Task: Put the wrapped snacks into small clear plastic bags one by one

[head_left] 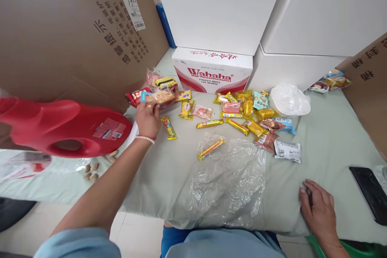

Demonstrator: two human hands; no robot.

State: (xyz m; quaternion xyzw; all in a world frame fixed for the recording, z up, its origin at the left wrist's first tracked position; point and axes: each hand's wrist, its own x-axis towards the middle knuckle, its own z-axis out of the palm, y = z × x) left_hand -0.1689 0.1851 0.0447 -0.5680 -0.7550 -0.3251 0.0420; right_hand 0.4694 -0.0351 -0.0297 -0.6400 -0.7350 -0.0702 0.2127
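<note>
My left hand [148,120], a beaded bracelet at its wrist, reaches to the snack pile at the left. Its fingers are closed on the near edge of a clear-wrapped snack [161,96] with a blue patch. Around it lie a red snack packet [138,96] and a yellow-and-black packet [165,82]. A small yellow snack stick [169,127] is just right of the hand. My right hand [319,208] rests on the cloth near the front edge, fingers loosely bent and thumb apart, with no object visible in it.
Several wrapped snacks [232,107] lie mid-table, before a Wahaha carton [211,70]. A clear plastic bag [229,185] lies flat under a yellow stick [211,149]. A red jug [69,129] lies left; a white bowl [289,107] and phone [369,193] are right.
</note>
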